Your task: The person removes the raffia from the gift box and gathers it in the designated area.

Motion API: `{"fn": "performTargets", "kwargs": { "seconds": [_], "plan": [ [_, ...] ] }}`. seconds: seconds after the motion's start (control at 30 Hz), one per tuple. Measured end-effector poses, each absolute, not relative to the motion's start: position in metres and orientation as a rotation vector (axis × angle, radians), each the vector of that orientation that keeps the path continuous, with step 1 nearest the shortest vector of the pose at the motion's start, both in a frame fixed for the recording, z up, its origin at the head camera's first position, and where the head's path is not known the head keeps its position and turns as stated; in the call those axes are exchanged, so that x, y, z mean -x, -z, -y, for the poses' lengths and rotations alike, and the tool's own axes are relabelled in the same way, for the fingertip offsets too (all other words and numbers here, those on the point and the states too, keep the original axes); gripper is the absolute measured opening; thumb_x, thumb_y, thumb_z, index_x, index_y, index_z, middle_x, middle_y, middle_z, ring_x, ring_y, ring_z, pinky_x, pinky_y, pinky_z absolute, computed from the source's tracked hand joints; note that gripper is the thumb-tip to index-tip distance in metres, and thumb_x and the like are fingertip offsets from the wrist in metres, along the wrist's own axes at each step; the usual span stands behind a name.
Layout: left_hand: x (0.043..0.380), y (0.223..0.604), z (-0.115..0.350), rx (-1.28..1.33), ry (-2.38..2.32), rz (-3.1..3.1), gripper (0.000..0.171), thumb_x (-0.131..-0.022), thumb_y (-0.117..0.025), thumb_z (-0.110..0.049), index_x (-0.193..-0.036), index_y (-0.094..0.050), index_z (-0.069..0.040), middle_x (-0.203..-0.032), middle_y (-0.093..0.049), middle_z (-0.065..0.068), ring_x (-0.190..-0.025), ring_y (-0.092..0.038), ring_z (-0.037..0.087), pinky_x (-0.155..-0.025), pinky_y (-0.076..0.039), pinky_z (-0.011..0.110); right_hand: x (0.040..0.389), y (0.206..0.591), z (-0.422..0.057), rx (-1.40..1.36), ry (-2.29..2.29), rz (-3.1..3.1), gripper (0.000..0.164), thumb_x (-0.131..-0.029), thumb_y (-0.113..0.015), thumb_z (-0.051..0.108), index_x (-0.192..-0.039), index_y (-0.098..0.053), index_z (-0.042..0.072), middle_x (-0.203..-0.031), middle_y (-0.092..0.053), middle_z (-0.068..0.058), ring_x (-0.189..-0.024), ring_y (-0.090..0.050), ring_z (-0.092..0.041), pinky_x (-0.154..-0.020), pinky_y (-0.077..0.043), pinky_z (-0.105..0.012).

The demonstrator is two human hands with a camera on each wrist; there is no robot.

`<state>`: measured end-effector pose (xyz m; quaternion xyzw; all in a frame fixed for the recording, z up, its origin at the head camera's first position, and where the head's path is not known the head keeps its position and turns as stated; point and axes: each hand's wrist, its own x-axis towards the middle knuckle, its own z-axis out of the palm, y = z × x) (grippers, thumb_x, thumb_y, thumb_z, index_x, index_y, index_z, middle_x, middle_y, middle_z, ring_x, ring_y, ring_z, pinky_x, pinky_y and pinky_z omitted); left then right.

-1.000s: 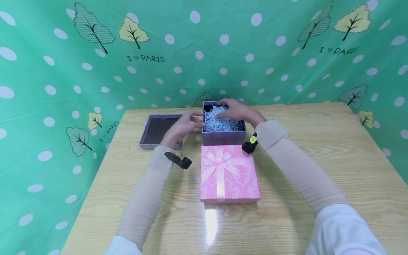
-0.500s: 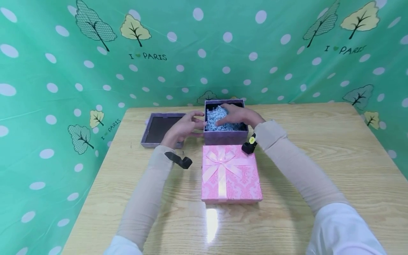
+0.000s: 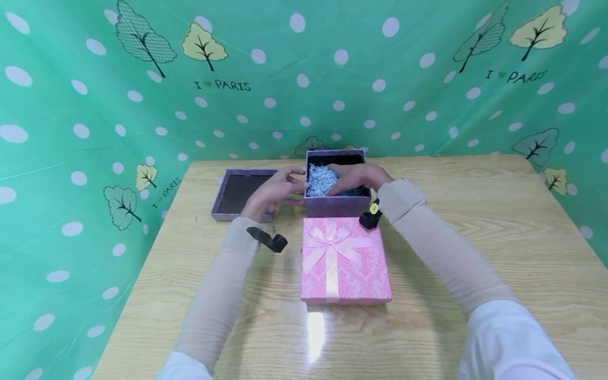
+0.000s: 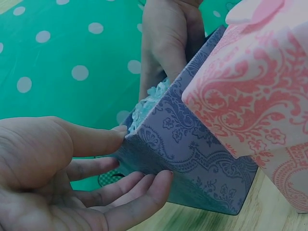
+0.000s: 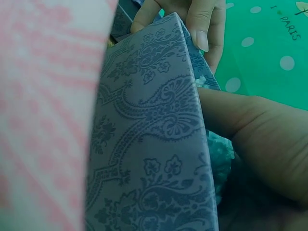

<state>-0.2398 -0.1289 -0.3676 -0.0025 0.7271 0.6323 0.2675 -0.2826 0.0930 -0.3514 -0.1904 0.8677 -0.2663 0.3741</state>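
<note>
An uncovered purple patterned box point(image 3: 338, 207) stands near the table's far edge, with light-blue shredded paper point(image 3: 321, 180) heaped towards its left side. My right hand point(image 3: 355, 176) reaches into it from the right, thumb and fingers against the paper; the fingertips are hidden. In the left wrist view its thumb and fingers point down into the box fairly straight. My left hand point(image 3: 277, 191) is at the box's left wall. The left wrist view shows its thumb touching the rim's corner and the other fingers point(image 4: 139, 199) loosely extended beside the outer wall.
A pink gift box point(image 3: 346, 264) with a ribbon bow sits just in front of the purple box. The purple box's lid point(image 3: 223, 203), dark inside up, lies to the left, partly behind my left hand. A green dotted cloth point(image 3: 304, 79) hangs behind the table point(image 3: 475, 227).
My right hand has sunk lower into the box. The shredded paper has shifted left, baring the dark inside at the back. My left hand stays beside the box; the view shifts slightly.
</note>
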Motion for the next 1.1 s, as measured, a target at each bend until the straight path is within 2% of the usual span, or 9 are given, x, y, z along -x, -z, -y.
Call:
{"fn": "performTargets", "kwargs": {
  "seconds": [0.3, 0.47, 0.6, 0.8, 1.0, 1.1],
  "plan": [
    [0.238, 0.366, 0.129, 0.006, -1.706, -1.965, 0.052, -0.095, -0.057, -0.008, -0.141, -0.034, -0.011, -0.129, -0.043, 0.019, -0.110, -0.055, 0.031, -0.095, -0.052, 0.048, 0.283, 0.351, -0.091, 0.535, 0.676, -2.286, 0.086, -0.090, -0.062, 0.023, -0.155, -0.007, 0.012, -0.161, -0.008, -0.007, -0.148, -0.008, -0.026, -0.121, -0.016, -0.046],
    [0.238, 0.366, 0.129, 0.004, -1.706, -1.964, 0.051, -0.095, -0.057, -0.009, -0.141, -0.035, -0.011, -0.129, -0.043, 0.018, -0.110, -0.055, 0.031, -0.096, -0.051, 0.048, 0.285, 0.346, -0.092, 0.526, 0.670, -2.327, 0.087, -0.087, -0.065, 0.024, -0.154, -0.011, 0.013, -0.161, -0.012, -0.008, -0.147, -0.014, -0.028, -0.119, -0.022, -0.048],
    [0.238, 0.367, 0.130, 0.011, -1.706, -1.966, 0.050, -0.096, -0.057, -0.009, -0.140, -0.035, -0.011, -0.128, -0.044, 0.018, -0.109, -0.055, 0.029, -0.095, -0.052, 0.046, 0.285, 0.338, -0.092, 0.507, 0.678, -2.356, 0.088, -0.087, -0.066, 0.026, -0.154, -0.012, 0.013, -0.160, -0.013, -0.008, -0.147, -0.015, -0.029, -0.119, -0.022, -0.048],
    [0.238, 0.368, 0.128, 0.026, -1.716, -1.961, 0.049, -0.096, -0.056, -0.008, -0.140, -0.036, -0.010, -0.127, -0.045, 0.018, -0.107, -0.055, 0.028, -0.095, -0.052, 0.047, 0.283, 0.324, -0.099, 0.466, 0.715, -2.384, 0.089, -0.086, -0.067, 0.029, -0.155, -0.011, 0.020, -0.161, -0.009, -0.007, -0.148, -0.003, -0.029, -0.119, -0.017, -0.052],
    [0.238, 0.368, 0.129, 0.031, -1.727, -1.950, 0.050, -0.096, -0.056, -0.009, -0.141, -0.035, -0.011, -0.128, -0.044, 0.018, -0.107, -0.054, 0.028, -0.098, -0.050, 0.050, 0.279, 0.312, -0.104, 0.502, 0.793, -2.395, 0.088, -0.088, -0.066, 0.026, -0.155, -0.010, 0.016, -0.162, -0.007, -0.005, -0.148, -0.008, -0.027, -0.119, -0.021, -0.049],
    [0.238, 0.368, 0.129, 0.030, -1.729, -1.946, 0.049, -0.096, -0.055, -0.007, -0.141, -0.035, -0.011, -0.128, -0.043, 0.018, -0.108, -0.054, 0.029, -0.099, -0.049, 0.050, 0.279, 0.306, -0.106, 0.535, 0.840, -2.400, 0.088, -0.088, -0.066, 0.024, -0.154, -0.009, 0.014, -0.162, -0.002, -0.003, -0.148, -0.005, -0.025, -0.120, -0.020, -0.046]
  ]
}}
